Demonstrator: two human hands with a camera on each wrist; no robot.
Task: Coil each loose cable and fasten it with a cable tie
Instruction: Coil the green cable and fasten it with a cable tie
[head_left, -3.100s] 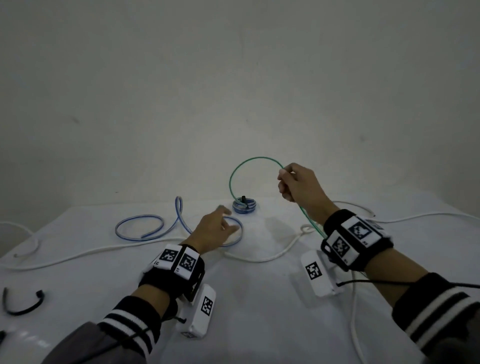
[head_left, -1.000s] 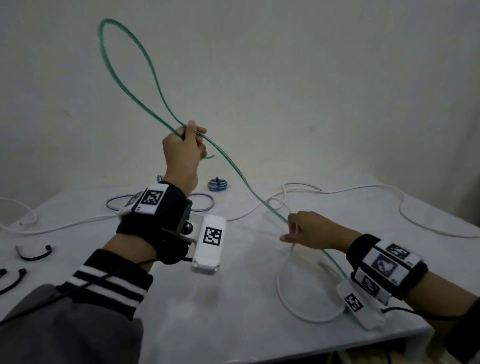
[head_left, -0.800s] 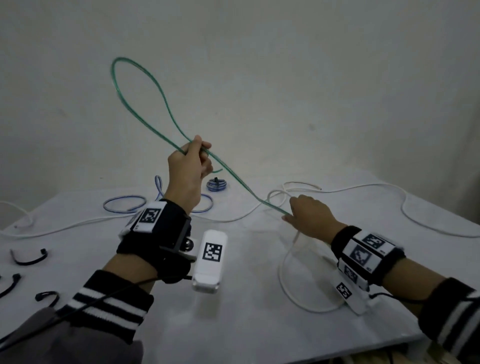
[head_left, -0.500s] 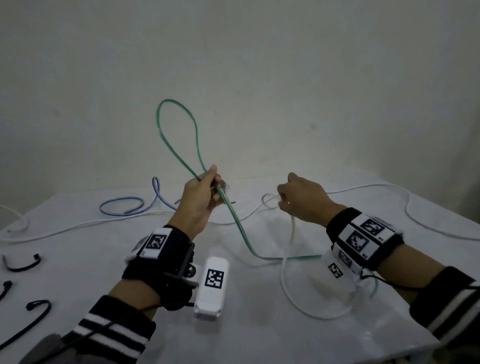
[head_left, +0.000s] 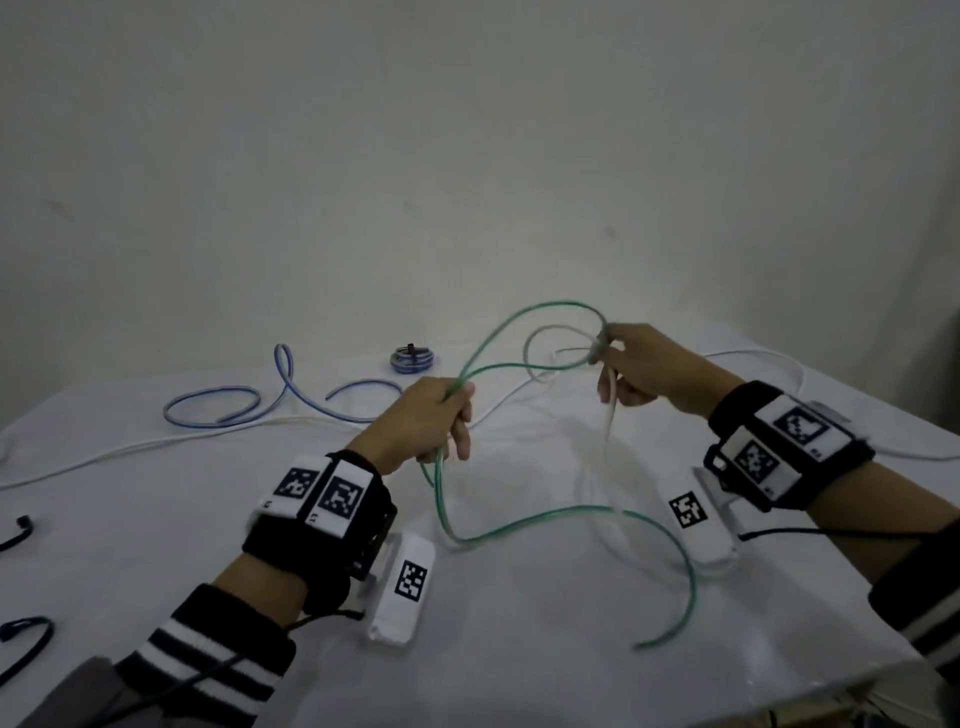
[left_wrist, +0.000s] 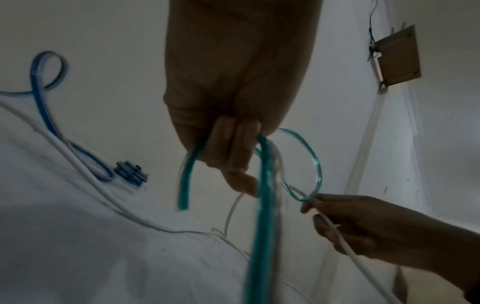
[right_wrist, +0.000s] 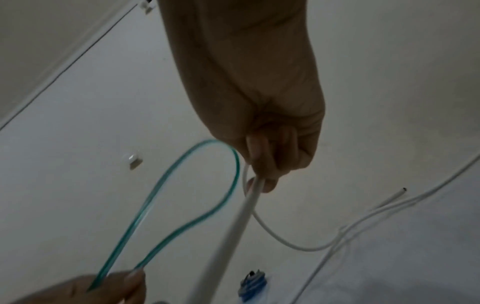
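A green cable (head_left: 519, 321) makes a raised loop between my two hands, and its tail (head_left: 675, 561) curves over the white table. My left hand (head_left: 447, 410) grips the loop's two strands in a fist (left_wrist: 233, 160), with a short green end (left_wrist: 185, 185) sticking out below. My right hand (head_left: 613, 364) pinches the loop's far end. A white cable (head_left: 610, 410) also runs through its curled fingers (right_wrist: 259, 164) and hangs down (right_wrist: 233, 226).
A loose blue cable (head_left: 260, 405) and a small tied blue coil (head_left: 412, 358) lie at the back. A long white cable (head_left: 130, 452) crosses the table. Black cable ties (head_left: 26, 639) lie at the left edge. The table's front edge (head_left: 779, 691) is near right.
My left hand came down from high in the air to just above the table, and the green loop dropped with it. My right hand rose from the table and took the loop's end.
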